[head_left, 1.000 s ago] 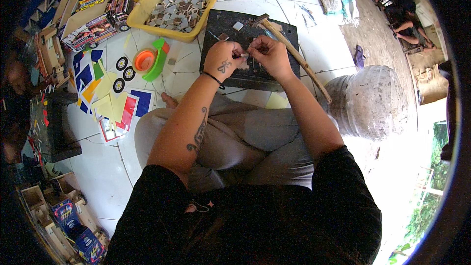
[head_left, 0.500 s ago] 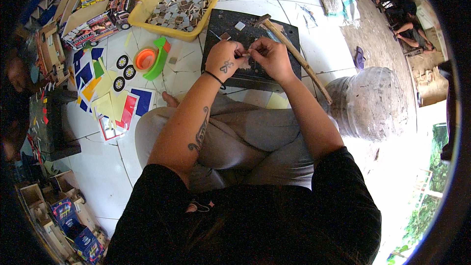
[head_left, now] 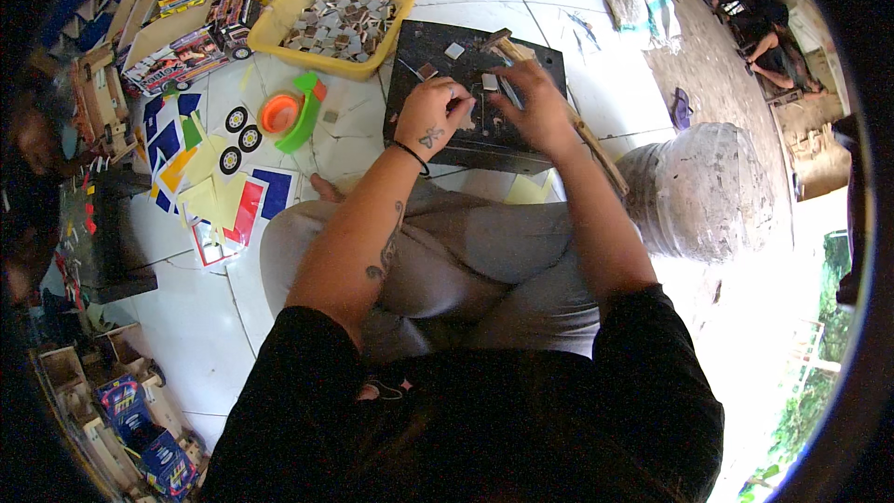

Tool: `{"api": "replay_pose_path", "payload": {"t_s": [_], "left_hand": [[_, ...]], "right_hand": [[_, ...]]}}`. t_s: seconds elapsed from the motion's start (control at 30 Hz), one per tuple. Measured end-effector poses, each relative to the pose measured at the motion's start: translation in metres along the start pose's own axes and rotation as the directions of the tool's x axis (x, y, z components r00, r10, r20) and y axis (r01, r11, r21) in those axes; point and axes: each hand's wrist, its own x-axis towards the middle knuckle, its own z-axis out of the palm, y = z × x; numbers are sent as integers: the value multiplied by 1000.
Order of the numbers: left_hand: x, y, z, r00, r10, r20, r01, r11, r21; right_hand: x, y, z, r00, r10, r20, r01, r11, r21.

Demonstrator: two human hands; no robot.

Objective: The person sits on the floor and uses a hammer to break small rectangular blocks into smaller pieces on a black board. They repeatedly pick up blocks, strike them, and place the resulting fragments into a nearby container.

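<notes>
My left hand (head_left: 433, 118) is over the near left part of a black block (head_left: 438, 156). Its thumb and fingers are pressed together; whatever they hold, if anything, is too small to make out. To its right, my right hand (head_left: 540, 112) has its fingers apart, nothing held, near a small pale square piece (head_left: 490, 82). A hammer (head_left: 601, 156) with a wooden handle lies slantwise on the block, partly hidden behind that hand. Also on the block are another pale square piece (head_left: 454, 50) and a brown square piece (head_left: 426, 71) beside my left hand.
Beyond the block, a yellow basin (head_left: 270, 37) holds many small square pieces. To the left lie an orange-and-green tape dispenser (head_left: 300, 121), three toy wheels (head_left: 249, 138) and coloured sheets (head_left: 223, 200). Toy trucks (head_left: 186, 51) stand farther back. A bulging sack (head_left: 703, 191) sits at right.
My hands, together half a second ago, are now apart. The right has shifted right and spread its fingers. A pale square piece now shows between them.
</notes>
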Motion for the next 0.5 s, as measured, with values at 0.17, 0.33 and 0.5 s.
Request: {"api": "replay_pose_path", "payload": {"t_s": [0.17,0.33,0.5], "left_hand": [[-3,-1,5,999,20,-33,-20,1000,5],[-4,-1,8,997,38,-68,-36,999,28],[-6,-2,10,995,34,-91,-32,999,30]], "right_hand": [[-50,53,-50,740,591,322,-432,784,-446],[-67,46,-81,899,354,260,-347,935,-74],[-95,-37,-120,734,564,377,-628,776,63]]}}
